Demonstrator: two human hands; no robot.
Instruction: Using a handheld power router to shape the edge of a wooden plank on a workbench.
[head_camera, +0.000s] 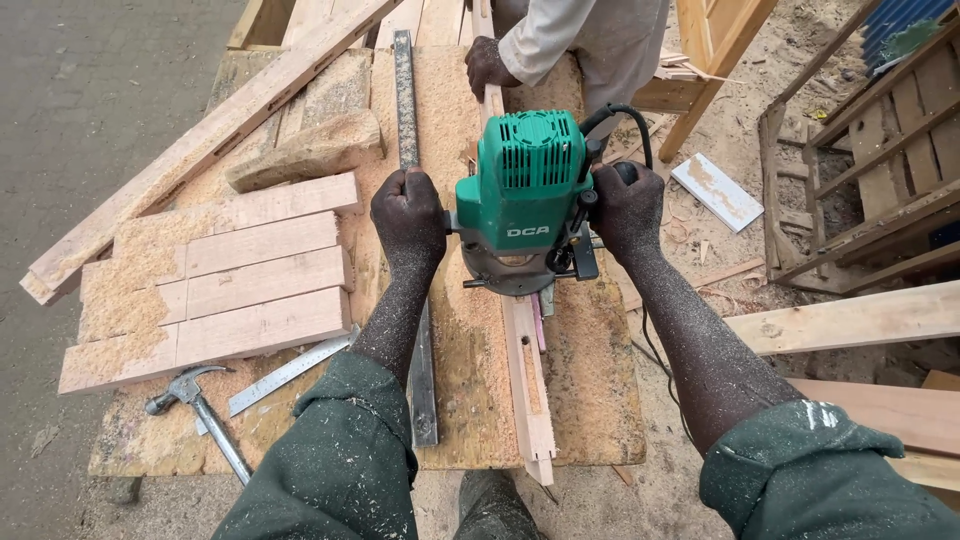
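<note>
My left hand (408, 213) grips the left handle of a green electric router (525, 195). My right hand (627, 207) grips its right handle. The router sits on a long narrow wooden strip (528, 375) that runs away from me along the sawdust-covered workbench (590, 380). A groove is cut in the near part of the strip. At the far end, another person's hand (487, 64) rests on the same strip. A black cord (632, 120) loops from the router's top.
Several short planks (250, 280) lie stacked at the left under sawdust. A claw hammer (195, 405) and a steel ruler (290, 370) lie at the near left. A dark metal bar (405, 100) runs lengthwise. Loose timber and wooden frames (870, 190) stand at the right.
</note>
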